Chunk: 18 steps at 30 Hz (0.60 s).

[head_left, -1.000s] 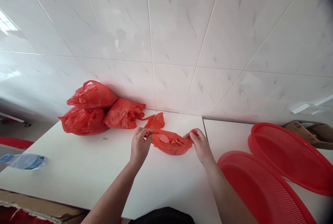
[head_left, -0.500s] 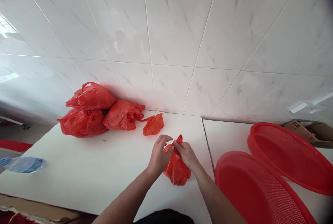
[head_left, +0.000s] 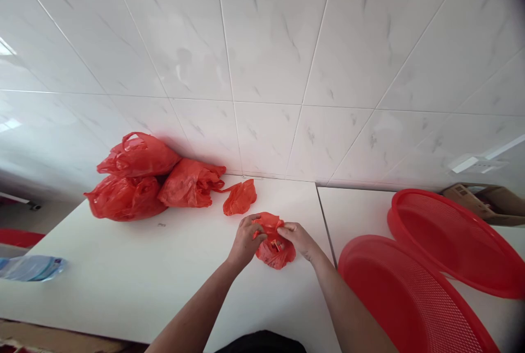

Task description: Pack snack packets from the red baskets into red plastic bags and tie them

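A small red plastic bag (head_left: 275,254) stands on the white table in front of me, its mouth spread apart. My left hand (head_left: 246,241) pinches the left side of the bag's rim. On the opposite side my right hand (head_left: 296,237) grips the rim between thumb and fingers. Something pale shows inside the opening, too small to name. Just beyond my left hand lies another small, crumpled red plastic bag (head_left: 240,197).
Several full red plastic bags (head_left: 139,156) are heaped against the tiled wall at the left. A clear bottle (head_left: 33,268) lies on the table's left end. Two red baskets (head_left: 394,293) stand at the right, near a cardboard box (head_left: 484,202).
The bag's gathered top has been spread into an open mouth, and my hands have moved slightly apart along its rim. The view has shifted a little.
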Each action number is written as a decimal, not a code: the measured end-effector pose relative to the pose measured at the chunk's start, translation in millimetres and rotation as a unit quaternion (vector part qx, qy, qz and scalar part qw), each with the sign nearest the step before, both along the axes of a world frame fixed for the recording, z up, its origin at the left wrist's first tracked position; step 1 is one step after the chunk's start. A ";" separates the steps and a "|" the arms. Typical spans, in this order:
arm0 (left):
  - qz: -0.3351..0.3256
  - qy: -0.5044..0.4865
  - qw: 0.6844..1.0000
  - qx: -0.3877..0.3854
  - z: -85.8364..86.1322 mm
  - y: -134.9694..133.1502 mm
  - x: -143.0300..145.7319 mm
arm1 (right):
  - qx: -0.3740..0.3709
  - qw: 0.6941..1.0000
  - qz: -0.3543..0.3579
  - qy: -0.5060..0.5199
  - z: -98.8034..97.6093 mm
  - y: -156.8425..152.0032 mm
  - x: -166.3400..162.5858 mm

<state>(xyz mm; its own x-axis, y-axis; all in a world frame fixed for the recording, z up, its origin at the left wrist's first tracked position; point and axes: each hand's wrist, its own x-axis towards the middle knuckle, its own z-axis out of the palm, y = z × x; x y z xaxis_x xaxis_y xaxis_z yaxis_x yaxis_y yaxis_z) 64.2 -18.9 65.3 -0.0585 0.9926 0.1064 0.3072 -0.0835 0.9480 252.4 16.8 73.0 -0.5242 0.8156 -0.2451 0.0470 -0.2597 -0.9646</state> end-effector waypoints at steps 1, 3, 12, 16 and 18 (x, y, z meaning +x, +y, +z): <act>-0.006 -0.016 1.000 -0.001 -1.4 -0.4 -0.2 | -0.002 1.000 0.018 0.002 -1.0 -1.8 2.0; -0.026 -0.048 0.998 -0.007 -2.0 -0.9 0.9 | -0.004 0.999 0.030 0.012 -1.8 -5.9 3.3; 0.004 0.042 0.992 -0.120 -10.8 -2.8 12.0 | 0.090 0.983 -0.087 -0.132 -17.3 -8.3 -9.2; -0.016 0.074 0.988 -0.135 -9.0 -9.1 15.6 | 0.132 0.925 -0.117 -0.336 -24.6 -8.6 -12.0; -0.032 0.093 0.985 -0.142 -7.1 -12.3 17.1 | 0.137 0.919 -0.117 -0.352 -24.9 -10.2 -13.0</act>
